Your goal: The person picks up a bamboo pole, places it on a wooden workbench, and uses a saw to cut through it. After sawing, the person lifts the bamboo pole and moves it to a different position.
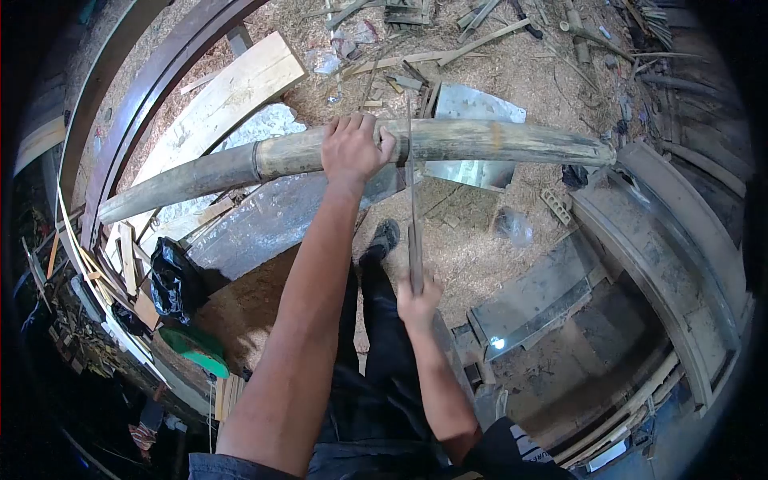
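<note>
A thick bamboo pole [472, 142] lies crosswise in front of me, its left end lower in the view. My left hand [350, 148] is closed over the top of the pole, left of a dark joint ring. My right hand [419, 302], below the pole, grips the handle of what looks like a hand saw [414, 204]. Its long, narrow blade shows edge-on and crosses the pole just right of the joint, with the tip past the far side. The teeth cannot be made out, nor how deep the blade sits.
Beneath the pole lie a metal sheet [480, 104] and a grey board [256, 216]. Curved frames stand at left [136, 104] and right [664, 256]. A black plastic bag [172, 280], a green object [196, 350] and wood scraps lie around. Shavings cover the ground [472, 272] by my foot.
</note>
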Demonstrator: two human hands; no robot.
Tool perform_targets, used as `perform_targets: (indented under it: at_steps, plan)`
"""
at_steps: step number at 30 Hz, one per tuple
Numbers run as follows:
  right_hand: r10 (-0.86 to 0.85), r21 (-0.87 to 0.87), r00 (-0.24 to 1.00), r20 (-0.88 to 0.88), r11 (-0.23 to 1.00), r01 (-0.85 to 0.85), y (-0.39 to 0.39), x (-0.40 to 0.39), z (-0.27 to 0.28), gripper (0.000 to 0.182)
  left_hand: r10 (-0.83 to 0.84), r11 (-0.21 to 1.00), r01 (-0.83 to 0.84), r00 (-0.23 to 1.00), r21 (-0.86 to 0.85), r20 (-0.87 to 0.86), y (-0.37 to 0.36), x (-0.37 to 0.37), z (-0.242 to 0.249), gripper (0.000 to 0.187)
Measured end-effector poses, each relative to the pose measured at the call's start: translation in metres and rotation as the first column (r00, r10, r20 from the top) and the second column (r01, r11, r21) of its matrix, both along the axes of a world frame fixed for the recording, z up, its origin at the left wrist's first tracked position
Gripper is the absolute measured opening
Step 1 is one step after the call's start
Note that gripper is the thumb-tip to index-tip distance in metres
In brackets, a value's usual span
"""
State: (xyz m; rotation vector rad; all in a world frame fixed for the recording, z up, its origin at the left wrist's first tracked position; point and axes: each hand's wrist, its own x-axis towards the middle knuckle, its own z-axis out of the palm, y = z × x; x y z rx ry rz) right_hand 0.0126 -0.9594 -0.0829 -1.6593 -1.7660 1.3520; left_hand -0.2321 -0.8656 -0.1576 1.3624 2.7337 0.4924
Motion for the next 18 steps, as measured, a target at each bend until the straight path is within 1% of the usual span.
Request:
perform_targets:
  at_steps: [3, 4, 6, 7, 9, 10, 12, 14, 15, 17, 18]
  plan:
    - [0.021, 0.025, 0.999, 0.038, 0.999, -0.022, -0.017, 0.018, -0.004, 0.018, 0.0, 1.0, 0.001, 1.0, -0.031, 0.018, 0.0, 0.0, 0.0, 0.029]
    - [0.02, 0.022, 0.999, 0.041, 1.0, -0.021, -0.007, 0.005, -0.006, 0.018, 0.005, 0.999, -0.003, 0.999, -0.042, 0.034, 0.0, 0.0, 0.002, 0.029]
    - [-0.003, 0.034, 0.997, 0.08, 0.999, 0.0, 0.028, -0.03, -0.025, 0.029, 0.017, 0.998, -0.014, 0.999, -0.058, 0.047, 0.001, 0.0, 0.004, 0.03]
    - [-0.001, 0.027, 0.997, 0.08, 1.0, -0.002, 0.038, -0.04, -0.028, 0.029, 0.015, 0.999, -0.013, 0.999, -0.04, 0.036, 0.001, -0.001, 0.004, 0.03]
    - [-0.005, -0.01, 0.999, -0.053, 1.0, 0.005, 0.056, -0.056, -0.031, 0.03, 0.005, 1.0, -0.004, 1.0, -0.017, 0.021, 0.003, -0.002, 0.004, 0.03]
    - [-0.005, -0.009, 0.998, -0.056, 1.0, 0.004, 0.049, -0.052, -0.028, 0.03, 0.005, 1.0, -0.005, 1.0, -0.004, 0.016, 0.004, -0.003, 0.004, 0.03]
    - [-0.015, -0.077, 0.991, 0.137, 0.997, 0.025, 0.008, -0.02, -0.012, 0.029, 0.002, 1.0, -0.003, 1.0, 0.004, 0.022, -0.001, 0.001, 0.004, 0.029]
    - [0.01, 0.071, 1.0, -0.026, 0.997, -0.008, -0.033, 0.022, -0.012, 0.028, -0.008, 1.0, 0.009, 0.999, -0.018, 0.043, 0.001, -0.002, 0.003, 0.029]
    - [0.015, 0.075, 0.999, -0.029, 0.997, -0.013, -0.027, 0.017, -0.009, 0.028, -0.004, 1.0, 0.004, 0.999, -0.014, 0.04, 0.003, -0.005, 0.002, 0.029]
    - [0.034, -0.004, 0.999, 0.021, 0.999, -0.034, -0.023, 0.011, -0.001, 0.02, 0.006, 1.0, -0.007, 1.0, 0.017, 0.023, 0.001, 0.0, 0.0, 0.029]
    - [0.006, -0.051, 0.998, 0.059, 0.999, -0.003, -0.012, 0.002, -0.02, 0.021, 0.008, 1.0, -0.008, 1.0, 0.013, 0.025, 0.0, 0.0, 0.0, 0.029]
